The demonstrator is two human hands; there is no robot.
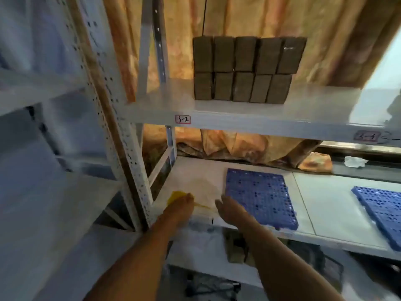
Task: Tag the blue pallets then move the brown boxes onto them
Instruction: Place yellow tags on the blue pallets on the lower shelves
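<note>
Two blue perforated pallets lie flat on the lower shelf: one point(259, 197) in the middle, a second point(382, 213) at the right edge of view. Several brown boxes point(245, 69) stand in two stacked rows on the upper shelf point(217, 118). My left hand point(181, 205) reaches over the lower shelf's front left corner and is closed on a yellow item point(174, 197), blurred. My right hand point(226, 208) is beside the near left corner of the middle pallet, fingers extended; whether it touches the pallet is unclear.
A white perforated rack upright point(121, 131) stands just left of my left hand. The upper shelf edge carries labels "3-2" point(183, 119) and another point(366, 135). Orange cloth point(238, 146) hangs behind the shelves. White crumpled paper point(354, 161) lies at the back right.
</note>
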